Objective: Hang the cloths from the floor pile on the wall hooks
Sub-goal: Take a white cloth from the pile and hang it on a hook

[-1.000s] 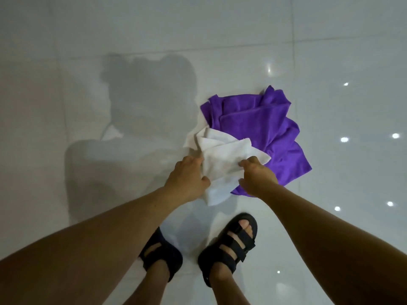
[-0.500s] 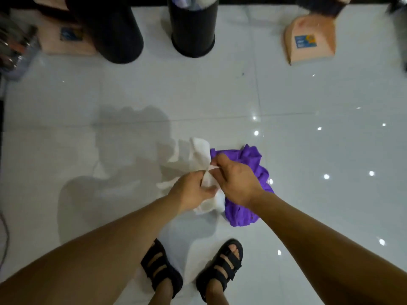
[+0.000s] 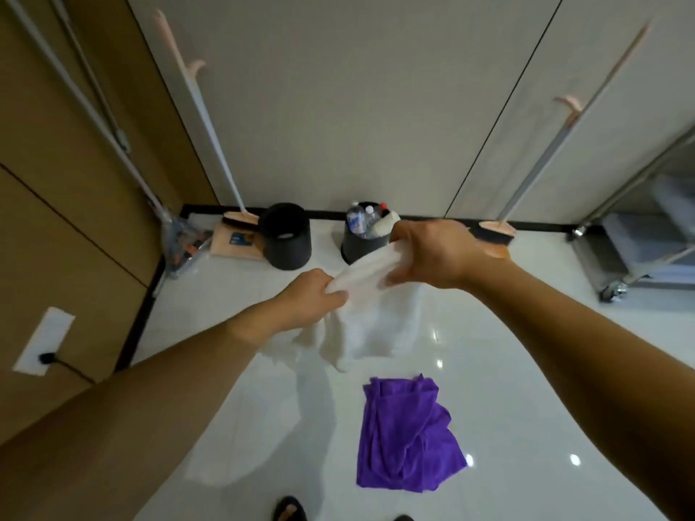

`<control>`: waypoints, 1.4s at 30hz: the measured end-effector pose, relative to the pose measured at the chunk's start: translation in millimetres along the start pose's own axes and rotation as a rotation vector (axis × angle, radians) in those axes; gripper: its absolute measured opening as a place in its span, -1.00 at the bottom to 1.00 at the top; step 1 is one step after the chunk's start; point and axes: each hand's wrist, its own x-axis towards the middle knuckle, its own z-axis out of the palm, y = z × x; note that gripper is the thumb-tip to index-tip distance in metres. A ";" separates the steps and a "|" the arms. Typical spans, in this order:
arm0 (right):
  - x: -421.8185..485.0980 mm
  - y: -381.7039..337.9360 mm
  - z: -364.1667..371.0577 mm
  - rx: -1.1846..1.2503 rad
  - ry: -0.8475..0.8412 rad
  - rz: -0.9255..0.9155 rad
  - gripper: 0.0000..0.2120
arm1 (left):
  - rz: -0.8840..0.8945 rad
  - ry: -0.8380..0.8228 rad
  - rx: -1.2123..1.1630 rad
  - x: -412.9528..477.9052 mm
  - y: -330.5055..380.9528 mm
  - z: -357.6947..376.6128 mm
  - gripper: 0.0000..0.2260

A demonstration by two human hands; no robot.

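Fingers of left hand (image 3: 312,299) and right hand (image 3: 432,253) grip white cloth (image 3: 363,321); purple cloth (image 3: 406,438) lies on floor (image 3: 526,355); none hung yet.

You see a plain white cloth (image 3: 361,314); the purple cloth (image 3: 406,438) is one solid shade; your floor (image 3: 526,351) is glossy white; both bins (image 3: 287,238) black; hooks (image 3: 197,65) pale pink; wall (image 3: 338,107) off-white; side panel (image 3: 56,182) brown; dustpan (image 3: 225,250) peach with a blue label.
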 end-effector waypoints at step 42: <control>64.4 -167.5 -232.4 1.938 -0.094 -0.115 -0.79 | -0.128 0.574 -0.946 -249.4 63.2 -330.3 -0.55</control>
